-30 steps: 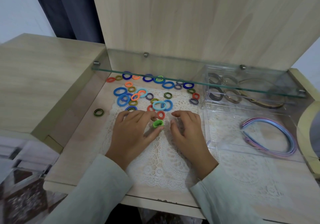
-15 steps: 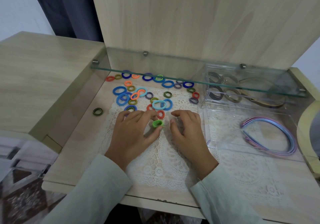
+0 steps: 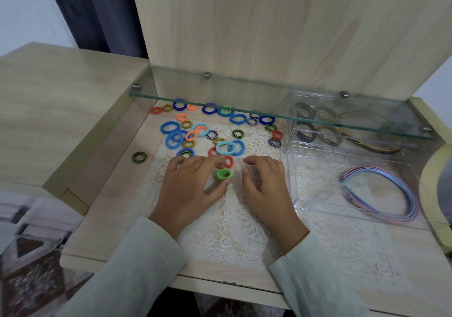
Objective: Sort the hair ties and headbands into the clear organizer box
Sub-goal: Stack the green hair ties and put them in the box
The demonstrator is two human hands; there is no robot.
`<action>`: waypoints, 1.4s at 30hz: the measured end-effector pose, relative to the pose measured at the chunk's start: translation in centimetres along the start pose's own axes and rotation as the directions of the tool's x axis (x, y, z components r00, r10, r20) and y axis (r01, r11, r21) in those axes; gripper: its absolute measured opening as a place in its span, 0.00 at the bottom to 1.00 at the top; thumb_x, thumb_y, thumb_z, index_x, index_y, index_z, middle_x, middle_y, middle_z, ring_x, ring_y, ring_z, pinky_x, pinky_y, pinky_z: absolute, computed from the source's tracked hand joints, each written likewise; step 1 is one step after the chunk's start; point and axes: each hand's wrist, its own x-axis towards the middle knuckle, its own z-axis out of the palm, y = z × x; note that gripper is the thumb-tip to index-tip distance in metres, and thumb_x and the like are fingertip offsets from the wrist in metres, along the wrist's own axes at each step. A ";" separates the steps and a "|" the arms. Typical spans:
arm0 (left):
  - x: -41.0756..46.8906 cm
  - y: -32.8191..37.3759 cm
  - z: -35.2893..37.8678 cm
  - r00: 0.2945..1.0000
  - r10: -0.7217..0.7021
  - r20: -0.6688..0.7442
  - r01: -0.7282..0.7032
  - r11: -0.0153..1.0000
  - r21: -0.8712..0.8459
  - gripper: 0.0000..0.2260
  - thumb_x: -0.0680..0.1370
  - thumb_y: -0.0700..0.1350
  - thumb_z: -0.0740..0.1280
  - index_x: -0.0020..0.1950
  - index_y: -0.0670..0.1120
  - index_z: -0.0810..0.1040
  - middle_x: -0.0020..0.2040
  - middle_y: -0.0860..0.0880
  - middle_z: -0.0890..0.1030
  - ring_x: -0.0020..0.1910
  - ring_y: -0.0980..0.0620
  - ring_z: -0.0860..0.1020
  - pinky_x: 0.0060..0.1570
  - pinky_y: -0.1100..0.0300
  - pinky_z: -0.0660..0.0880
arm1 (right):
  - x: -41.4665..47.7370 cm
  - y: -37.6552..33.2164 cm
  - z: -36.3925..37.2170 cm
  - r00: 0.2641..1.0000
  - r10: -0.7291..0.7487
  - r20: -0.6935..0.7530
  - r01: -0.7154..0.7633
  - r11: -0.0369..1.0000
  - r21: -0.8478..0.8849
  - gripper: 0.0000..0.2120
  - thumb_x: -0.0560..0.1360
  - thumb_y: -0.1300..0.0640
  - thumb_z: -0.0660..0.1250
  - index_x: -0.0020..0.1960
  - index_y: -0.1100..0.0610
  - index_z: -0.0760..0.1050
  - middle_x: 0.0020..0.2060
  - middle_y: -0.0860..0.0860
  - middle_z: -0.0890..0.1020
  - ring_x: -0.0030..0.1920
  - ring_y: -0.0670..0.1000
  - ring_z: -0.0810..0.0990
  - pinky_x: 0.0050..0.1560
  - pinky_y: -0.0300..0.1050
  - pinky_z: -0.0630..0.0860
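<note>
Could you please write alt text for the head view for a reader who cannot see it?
A person's left hand pinches a green hair tie over a lace doily, the right hand empty beside it. Coloured hair ties lie scattered behind; the clear organizer box at right holds pastel headbands.

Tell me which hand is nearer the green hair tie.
Left. The left hand pinches the green hair tie; the right hand sits just right of it, not touching.

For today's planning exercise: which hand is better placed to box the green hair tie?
Probably left: the left hand pinches the green hair tie; the empty right hand sits nearer the clear box.
</note>
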 end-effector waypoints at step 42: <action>1.4 -1.7 1.5 0.857 -0.474 0.203 0.429 0.873 0.229 0.28 0.83 0.57 0.51 0.81 0.51 0.49 0.81 0.47 0.43 0.80 0.44 0.42 0.75 0.40 0.43 | 15.3 -0.8 4.7 0.982 0.125 0.140 -0.028 0.834 -0.551 0.13 0.79 0.62 0.54 0.60 0.59 0.71 0.58 0.57 0.76 0.58 0.59 0.74 0.58 0.51 0.69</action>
